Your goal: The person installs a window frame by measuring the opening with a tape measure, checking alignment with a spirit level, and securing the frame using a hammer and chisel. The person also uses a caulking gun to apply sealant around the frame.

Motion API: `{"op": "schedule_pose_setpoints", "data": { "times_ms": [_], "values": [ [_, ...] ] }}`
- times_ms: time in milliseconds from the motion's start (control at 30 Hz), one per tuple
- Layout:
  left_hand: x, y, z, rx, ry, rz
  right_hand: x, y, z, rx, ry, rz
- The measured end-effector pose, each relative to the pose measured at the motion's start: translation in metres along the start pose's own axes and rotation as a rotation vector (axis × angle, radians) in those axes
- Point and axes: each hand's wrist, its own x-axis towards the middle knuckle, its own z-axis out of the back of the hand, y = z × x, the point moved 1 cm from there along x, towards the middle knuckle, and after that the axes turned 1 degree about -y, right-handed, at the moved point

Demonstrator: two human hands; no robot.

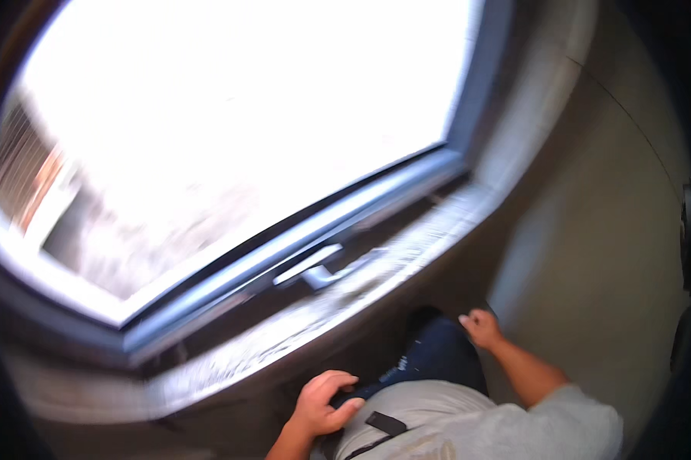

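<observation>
The head view is motion-blurred and tilted, and looks down past the person's own torso at a window. The left hand (324, 404) lies at the waist, curled with fingers bent and thumb laid across, against the dark trouser waistband (361, 391) just beside a black strap (385, 423) that crosses the hem of the grey shirt (453, 422); whether it actually pinches the fabric or only rests on it cannot be told. The right hand (481, 328) hangs loose beside the right thigh, fingers half curled and slightly apart, holding nothing; it is close to the plain grey wall (590, 245) but apart from it. Both arms sit low and near the body, which fits a standing posture close to the sill rather than a reach. The nearest fixture in front of the hands is the window handle (308, 268), a pale metal lever lying along the lower rail of the dark window frame (299, 238), well apart from either hand. Below the frame runs the light stone window sill (345, 299), speckled and bare in the visible part. The glass pane (230, 115) is overexposed; only a faint building outline shows at its left edge. A dark fitting (690, 230) on the wall at far right is too dim to identify.
</observation>
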Motion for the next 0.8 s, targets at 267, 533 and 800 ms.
{"op": "schedule_pose_setpoints", "data": {
  "times_ms": [267, 533, 800],
  "values": [
    [0.022, 0.022, -0.029, 0.165, 0.303, 0.212, -0.158, -0.093, -0.009, 0.271, -0.089, -0.692],
    [0.024, 0.02, -0.048, 0.223, 0.488, 0.32, -0.342, -0.172, -0.034, 0.317, -0.075, -1.362],
    [0.037, 0.006, -0.046, 0.25, 0.478, 0.417, -0.277, -0.263, 0.025, 0.131, -1.011, -1.127]
  ]
}}
